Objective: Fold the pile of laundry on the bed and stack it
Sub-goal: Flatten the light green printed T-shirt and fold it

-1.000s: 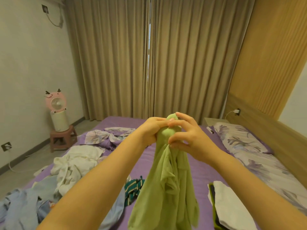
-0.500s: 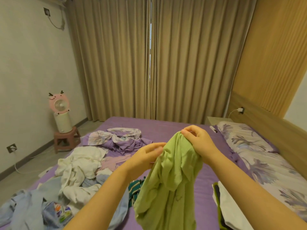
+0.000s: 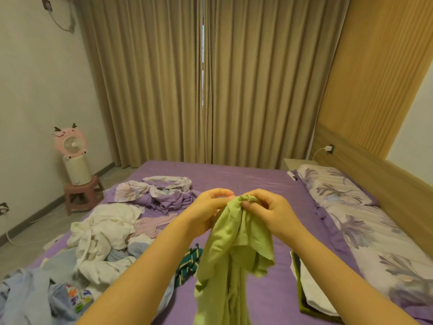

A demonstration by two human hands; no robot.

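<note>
Green garment pinched by left hand and right hand; hem cut off below frame.

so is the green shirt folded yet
Not folded. The green shirt hangs bunched and crumpled in the air, with its top pinched by the left hand and right hand above the bed.

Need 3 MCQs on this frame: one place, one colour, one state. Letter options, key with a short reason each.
1. Where is the folded stack?
A. beside the pillow
B. on the stool
C. on the floor

2. What colour is the held shirt?
A. white
B. green
C. purple

3. How is the shirt held?
A. spread flat on the bed
B. by one hand only
C. pinched by both hands, hanging

Key:
A, it lies on the bed next to the pillow.
B, the fabric is light green.
C, the left hand and right hand pinch its top.
</note>
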